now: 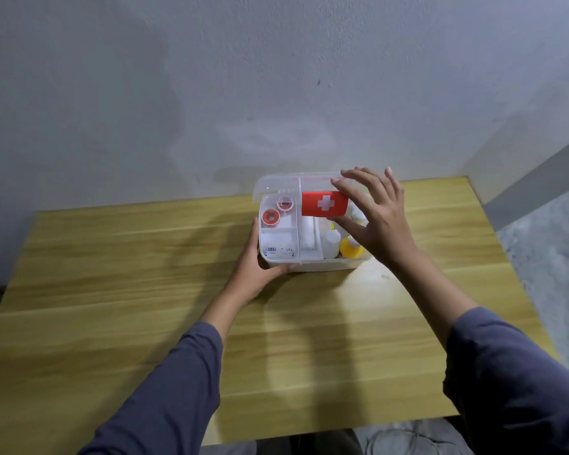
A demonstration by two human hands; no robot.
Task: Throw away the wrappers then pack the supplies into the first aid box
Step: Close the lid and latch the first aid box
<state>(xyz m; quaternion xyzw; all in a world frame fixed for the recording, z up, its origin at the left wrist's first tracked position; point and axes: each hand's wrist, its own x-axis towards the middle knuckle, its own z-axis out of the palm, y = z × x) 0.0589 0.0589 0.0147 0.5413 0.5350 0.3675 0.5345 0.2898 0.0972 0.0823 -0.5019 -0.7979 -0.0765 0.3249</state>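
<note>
A wooden table (145, 290) stands against a pale grey wall. The left hand (257, 267) reaches to twelve o'clock, fingers curled against the near left corner of the first aid box (312, 266), which lies at its two o'clock. Beyond, the right hand (375, 221) spreads half open, thumb and fingers pinching the clear lid (276, 188) by its red cross label (324, 203).

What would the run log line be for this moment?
stage: closing box | left hand: steadies first aid box | right hand: on clear lid | supplies: inside
</note>
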